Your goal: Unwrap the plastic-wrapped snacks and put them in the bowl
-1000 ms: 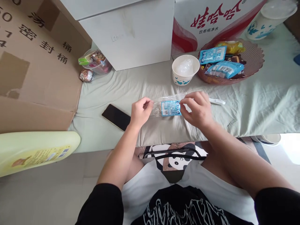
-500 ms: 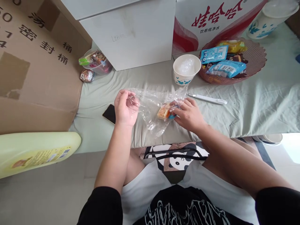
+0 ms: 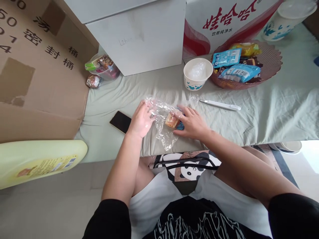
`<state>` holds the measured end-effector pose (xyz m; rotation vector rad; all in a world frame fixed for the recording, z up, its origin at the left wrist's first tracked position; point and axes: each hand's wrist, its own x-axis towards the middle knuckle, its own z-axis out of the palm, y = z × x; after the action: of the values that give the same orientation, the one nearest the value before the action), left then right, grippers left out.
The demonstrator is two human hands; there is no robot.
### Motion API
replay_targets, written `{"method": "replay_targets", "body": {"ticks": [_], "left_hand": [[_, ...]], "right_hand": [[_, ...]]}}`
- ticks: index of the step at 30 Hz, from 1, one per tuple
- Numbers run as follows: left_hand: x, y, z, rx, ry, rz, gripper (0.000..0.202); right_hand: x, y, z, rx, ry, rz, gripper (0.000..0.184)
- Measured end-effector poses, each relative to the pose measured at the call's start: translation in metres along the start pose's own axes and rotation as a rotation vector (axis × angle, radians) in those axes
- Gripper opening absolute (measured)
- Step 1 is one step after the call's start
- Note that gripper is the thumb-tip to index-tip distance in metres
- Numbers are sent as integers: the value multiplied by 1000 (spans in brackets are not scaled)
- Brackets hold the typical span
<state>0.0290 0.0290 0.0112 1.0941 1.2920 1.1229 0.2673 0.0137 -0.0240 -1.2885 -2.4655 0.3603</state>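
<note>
Left hand and right hand low, forearms converging.
Left half-curled against crumpled clear plastic film, grip unclear; right palm-down, fingers parted on small cream-orange-and-blue packet.

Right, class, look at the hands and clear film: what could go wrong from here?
The white tool, perhaps a cutter, lies near the right hand; its thin end might nick a finger. The phone beside the left hand could get knocked. The clear film reaches near the front edge of the cloth, so a hard tug might pull the snack off.
</note>
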Motion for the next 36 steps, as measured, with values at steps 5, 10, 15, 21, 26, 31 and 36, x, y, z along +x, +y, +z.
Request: {"method": "replay_targets", "body": {"ticks": [5,10,15,21,26,31,36], "left_hand": [[-10,2,20,11,-261,-102,56],[-8,9,23,26,-218,-4,59],[-6,15,16,-98,-192,-57,54],[-10,25,5,-381,22,-38,41],[-12,24,-3,-587,59,3,38],[-7,20,-9,-658,128,0,35],[1,18,-14,-706,223,-4,34]], "right_hand": [[2,2,7,13,-52,25,78],[-1,25,4,199,12,-1,75],[-4,26,-2,115,0,54,73],[0,7,-12,32,-81,107,64],[0,15,-14,105,-37,136,61],[-2,27,-10,44,145,82,61],[2,37,-8,94,252,98,60]]}}
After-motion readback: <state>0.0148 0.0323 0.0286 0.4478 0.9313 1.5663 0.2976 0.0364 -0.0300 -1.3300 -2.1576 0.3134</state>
